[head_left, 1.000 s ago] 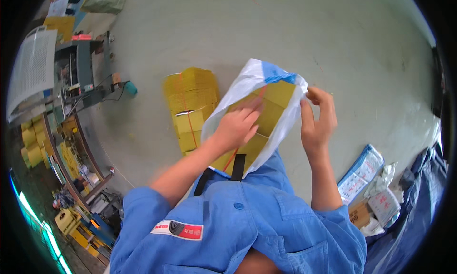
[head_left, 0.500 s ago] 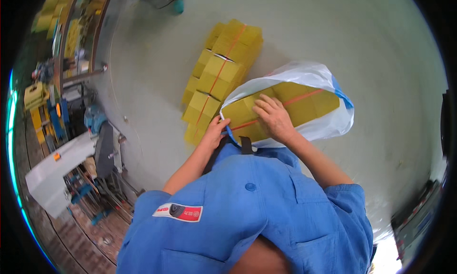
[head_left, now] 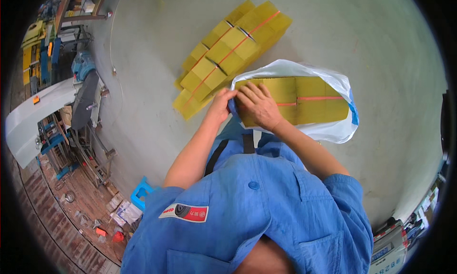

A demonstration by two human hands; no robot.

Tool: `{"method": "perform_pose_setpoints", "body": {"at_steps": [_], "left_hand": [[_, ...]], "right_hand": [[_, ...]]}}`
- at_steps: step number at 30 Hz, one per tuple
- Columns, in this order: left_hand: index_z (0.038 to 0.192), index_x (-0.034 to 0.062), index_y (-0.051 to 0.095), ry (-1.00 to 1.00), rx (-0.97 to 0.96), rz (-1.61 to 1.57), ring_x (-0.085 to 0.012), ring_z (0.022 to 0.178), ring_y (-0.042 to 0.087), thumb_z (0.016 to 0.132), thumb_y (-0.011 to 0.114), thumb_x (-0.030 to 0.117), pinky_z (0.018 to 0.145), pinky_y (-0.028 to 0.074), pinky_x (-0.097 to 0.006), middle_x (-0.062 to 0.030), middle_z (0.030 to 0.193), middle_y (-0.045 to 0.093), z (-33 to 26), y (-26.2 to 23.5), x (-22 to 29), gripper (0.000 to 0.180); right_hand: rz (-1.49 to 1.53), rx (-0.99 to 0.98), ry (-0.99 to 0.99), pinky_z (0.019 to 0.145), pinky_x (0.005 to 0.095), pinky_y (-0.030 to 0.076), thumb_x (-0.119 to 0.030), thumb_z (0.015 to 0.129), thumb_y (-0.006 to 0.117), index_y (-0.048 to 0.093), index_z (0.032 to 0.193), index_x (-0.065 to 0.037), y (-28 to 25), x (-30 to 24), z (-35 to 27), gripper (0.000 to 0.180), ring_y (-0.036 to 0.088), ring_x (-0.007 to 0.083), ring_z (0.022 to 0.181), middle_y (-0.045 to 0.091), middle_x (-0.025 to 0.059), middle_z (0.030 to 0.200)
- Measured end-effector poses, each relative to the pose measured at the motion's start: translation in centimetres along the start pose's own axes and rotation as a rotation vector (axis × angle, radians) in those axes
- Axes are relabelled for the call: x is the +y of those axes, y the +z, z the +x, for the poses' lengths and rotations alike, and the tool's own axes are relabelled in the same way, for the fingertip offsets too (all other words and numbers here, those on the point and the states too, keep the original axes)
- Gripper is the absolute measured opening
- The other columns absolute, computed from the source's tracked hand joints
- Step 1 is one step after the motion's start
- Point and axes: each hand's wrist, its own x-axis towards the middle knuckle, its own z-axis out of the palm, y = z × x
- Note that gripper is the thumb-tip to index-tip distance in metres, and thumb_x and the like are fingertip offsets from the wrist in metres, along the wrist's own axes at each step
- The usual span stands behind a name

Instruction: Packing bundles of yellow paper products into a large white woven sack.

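A white plastic bag (head_left: pixel 335 132) with blue on its edges lies open on the floor before me, around a long yellow block bundle (head_left: pixel 316 88) bound with a red strap. At the bag's left end, my left hand (head_left: pixel 220 104) has its fingers closed on the bunched rim. My right hand (head_left: pixel 261 107) rests on the left part of the bundle, palm down, fingers stretched out and slightly apart; it covers part of the strap. Just beyond, more strapped yellow bundles (head_left: pixel 233 48) lie side by side, slanting away to the right.
Machinery with a blue motor (head_left: pixel 83 64) and a pale curved cover (head_left: pixel 35 110) stands at the left. A blue plastic stool (head_left: pixel 142 193) is at the lower left, beside littered wooden boards (head_left: pixel 76 217). A vehicle (head_left: pixel 390 248) shows at the lower right.
My right hand has slid left along the bundle, closer to my left hand. The left hand keeps hold of the bag's rim. The view has turned, so the surroundings have shifted.
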Motion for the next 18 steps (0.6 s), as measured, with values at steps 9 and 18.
{"method": "perform_pose_setpoints", "body": {"at_steps": [9, 18], "left_hand": [[0.075, 0.0103, 0.053, 0.03, 0.036, 0.021, -0.0102, 0.059, 0.049, 0.078, 0.068, 0.01, 0.052, 0.037, -0.026, 0.0015, 0.068, 0.052, 0.6, 0.1, 0.7, 0.015], [0.069, 0.0082, 0.048, 0.426, 0.069, 0.372, -0.0103, 0.058, 0.046, 0.078, 0.069, 0.006, 0.052, 0.037, -0.028, 0.001, 0.063, 0.047, -2.3, 0.4, 1.2, 0.023]], "right_hand": [[-0.216, -0.111, 0.017, 0.114, 0.048, 0.024, -0.024, 0.088, 0.049, 0.047, 0.136, -0.013, 1.4, -0.7, -1.4, 0.049, 0.035, 0.0233, 0.137, 0.041, 0.0043, 0.146], [-0.213, -0.139, 0.035, 0.114, 0.0474, 0.024, -0.023, 0.087, 0.05, 0.045, 0.138, -0.014, 1.3, -0.8, -0.9, 0.051, 0.039, 0.0239, 0.135, 0.043, 0.0043, 0.145]]}}
